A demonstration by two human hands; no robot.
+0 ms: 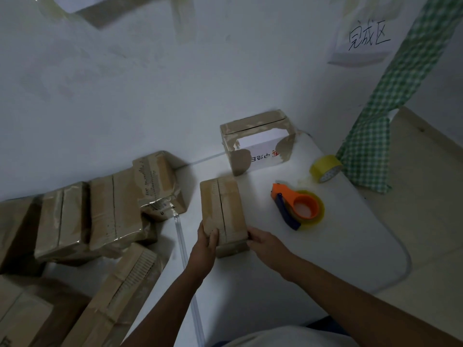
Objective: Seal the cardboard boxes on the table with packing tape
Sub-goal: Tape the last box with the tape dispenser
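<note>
The box is lying flat on the white table, its long centre seam running away from the person and not yet visibly taped over. The left hand is holding the near left corner, thumb on top and fingers curled round the side; the right hand is pinching the near right edge. Both grips are closed on the box and nothing else.

The step in hand looks like squaring the box up before taping. To do it well, the flaps should be pressed together so the seam is closing with no gap, and one hand should be keeping the box pinned while the other is reaching for the dispenser, which is lying near the box to its right. The tape should be starting on the near end face, running straight along the seam and wrapping over the far end.

The cardboard is plain brown, matt and slightly worn, with a printed dotted strip beside the seam. The dispenser is orange plastic with a dark blue handle, carrying a yellowish translucent roll. A spare roll is standing on edge further right. A taller box, partly white, with glossy tape patches, is standing by the wall. To the left, stacked boxes are showing shiny, wrinkled tape.
</note>
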